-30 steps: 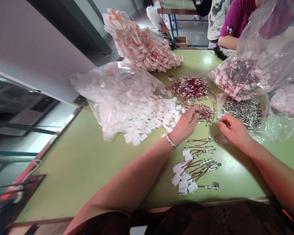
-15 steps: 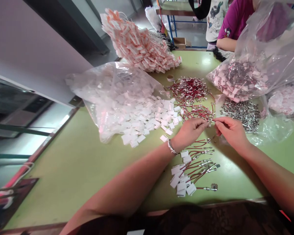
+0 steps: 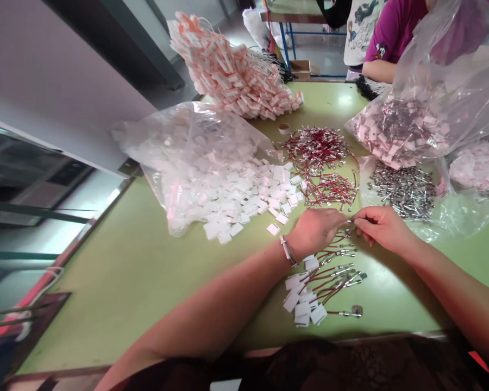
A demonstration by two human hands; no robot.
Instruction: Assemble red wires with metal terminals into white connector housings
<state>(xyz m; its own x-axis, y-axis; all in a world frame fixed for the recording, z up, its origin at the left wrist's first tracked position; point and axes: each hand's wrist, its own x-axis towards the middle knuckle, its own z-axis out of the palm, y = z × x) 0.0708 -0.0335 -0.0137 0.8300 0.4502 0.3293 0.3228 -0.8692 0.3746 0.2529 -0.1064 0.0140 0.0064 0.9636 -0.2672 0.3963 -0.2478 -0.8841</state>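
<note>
Looking down from my head camera, I am bringing both hands together over the green table (image 3: pixel 118 282). My left hand (image 3: pixel 315 231) is curled, fingertips pinching one end of a small red wire with a metal terminal (image 3: pixel 349 221), and my right hand (image 3: pixel 381 227) is pinching the other end, thumb against forefinger, so the piece is sitting in the air between them, just above the row of finished wires with white tags (image 3: pixel 318 285) lying near the table edge. Just beyond my hands, the loose red wires (image 3: pixel 330 190) are piling up beside the spilled white tags (image 3: pixel 252 198), and the metal pins (image 3: pixel 403 184) are resting on their clear bag to the right. A person in a purple shirt (image 3: pixel 395 27) is sitting at the far end.

I am judging that the small piece could slip from my fingertips, since my grip is only a light pinch, and land among the finished ones; my left wrist is also hovering close enough to scatter them
</note>
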